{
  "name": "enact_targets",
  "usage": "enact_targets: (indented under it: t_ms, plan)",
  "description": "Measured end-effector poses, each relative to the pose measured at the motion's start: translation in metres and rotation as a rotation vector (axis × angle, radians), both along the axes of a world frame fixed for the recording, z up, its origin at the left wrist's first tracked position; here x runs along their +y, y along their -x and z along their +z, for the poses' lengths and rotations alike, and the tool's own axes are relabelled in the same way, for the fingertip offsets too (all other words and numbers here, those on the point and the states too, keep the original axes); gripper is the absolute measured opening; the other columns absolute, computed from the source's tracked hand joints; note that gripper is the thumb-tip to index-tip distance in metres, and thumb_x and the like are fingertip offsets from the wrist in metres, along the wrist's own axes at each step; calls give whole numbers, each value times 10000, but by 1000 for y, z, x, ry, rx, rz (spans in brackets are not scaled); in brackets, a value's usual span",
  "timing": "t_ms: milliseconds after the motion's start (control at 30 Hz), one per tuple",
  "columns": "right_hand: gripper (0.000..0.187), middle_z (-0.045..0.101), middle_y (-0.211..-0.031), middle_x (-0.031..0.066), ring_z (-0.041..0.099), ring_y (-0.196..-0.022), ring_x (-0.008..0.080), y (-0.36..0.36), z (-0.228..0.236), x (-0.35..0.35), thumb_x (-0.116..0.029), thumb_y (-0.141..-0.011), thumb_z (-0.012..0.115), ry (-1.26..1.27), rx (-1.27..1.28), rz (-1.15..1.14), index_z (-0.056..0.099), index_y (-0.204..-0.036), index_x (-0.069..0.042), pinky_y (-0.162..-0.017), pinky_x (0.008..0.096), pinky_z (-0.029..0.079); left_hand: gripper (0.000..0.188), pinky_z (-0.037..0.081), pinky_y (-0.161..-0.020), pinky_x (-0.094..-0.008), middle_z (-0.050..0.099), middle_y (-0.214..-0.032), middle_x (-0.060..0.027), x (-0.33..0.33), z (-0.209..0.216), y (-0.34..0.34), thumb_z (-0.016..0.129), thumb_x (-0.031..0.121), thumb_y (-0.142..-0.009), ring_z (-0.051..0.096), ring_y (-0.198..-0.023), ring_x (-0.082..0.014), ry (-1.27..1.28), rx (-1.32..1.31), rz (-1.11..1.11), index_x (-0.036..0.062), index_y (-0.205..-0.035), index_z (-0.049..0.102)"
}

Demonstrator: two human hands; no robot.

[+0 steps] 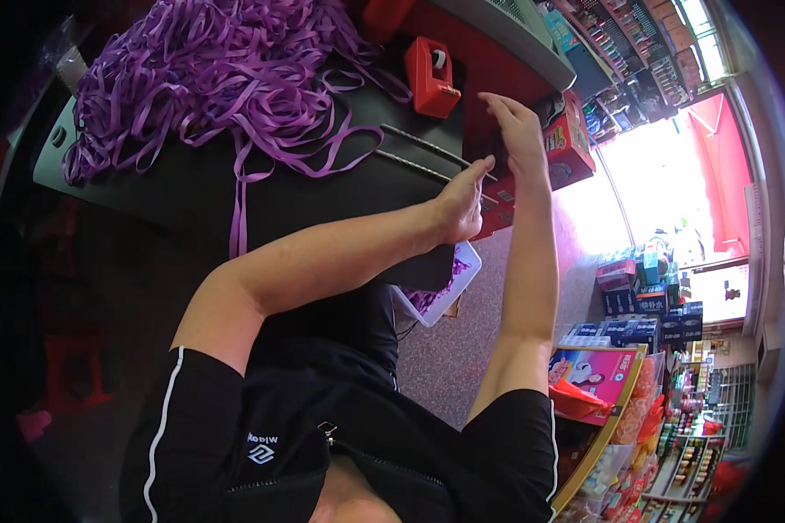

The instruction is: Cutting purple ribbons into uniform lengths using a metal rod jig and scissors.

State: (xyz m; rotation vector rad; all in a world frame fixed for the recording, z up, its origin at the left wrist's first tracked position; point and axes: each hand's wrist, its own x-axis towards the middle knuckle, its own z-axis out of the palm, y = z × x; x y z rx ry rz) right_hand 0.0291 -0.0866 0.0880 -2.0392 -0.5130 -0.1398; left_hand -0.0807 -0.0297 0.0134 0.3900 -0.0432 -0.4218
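My left hand is by the dark table's right edge, thumb stretched out and the other fingers mostly hidden. Two thin, twisted metal rods run from the tabletop past this hand; it overlaps one, and I cannot tell whether they touch. Farther right, my right hand is raised, its fingers stretched out to the left with nothing visible in them. A big tangled heap of purple ribbon covers the far left of the table. One ribbon loop reaches the rods' left ends, and a strand hangs over the near edge.
A red tape dispenser stands beyond the rods. Below the table's right side is a white bin with purple ribbon pieces. Red boxes lie right of my right hand; a display counter stands at lower right. A red stool is at left.
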Motion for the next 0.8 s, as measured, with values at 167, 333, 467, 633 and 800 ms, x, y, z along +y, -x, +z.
enact_targets:
  t_ms: [167,333,467,633,800]
  plan:
    - [326,599,-679,16,520,-659,112,-62,-14,34,-341,-865,624,130,300,-135,740,-905,-39,-665,234,416,595,188,-985,-421,256,-1313,-116,-1,8,2,493,529,-889,274,-1200,-241,71,45,-27,157,-1308,292]
    - [254,580,-665,-19,444,-569,75,-89,-25,42,-345,-831,665,35,572,-28,723,-813,-99,-546,246,310,227,297,-561,-264,447,-801,49,-14,-13,-10,497,438,-925,405,-718,-80,126,-19,26,222,-921,429]
    - [223,570,-661,-32,411,-536,65,-82,-21,50,-332,-789,713,-18,589,-93,700,-800,-110,-537,245,293,230,283,-565,-253,442,-795,48,-15,-13,-12,482,449,-928,389,-719,-78,124,-10,59,225,-922,430]
    - [199,514,-632,-63,404,-524,60,-73,-6,35,-327,-769,731,-161,638,-100,655,-749,-144,-509,251,274,230,355,-709,-301,484,-875,35,-13,-6,-9,472,449,-938,440,-802,-117,118,10,99,224,-982,452]
    - [192,488,-635,-83,389,-516,44,-41,-6,26,-321,-798,710,-145,667,-79,650,-754,-144,-482,231,253,311,387,-869,-373,522,-1035,8,-10,-2,-3,461,454,-945,497,-952,-165,77,57,108,191,-1110,463]
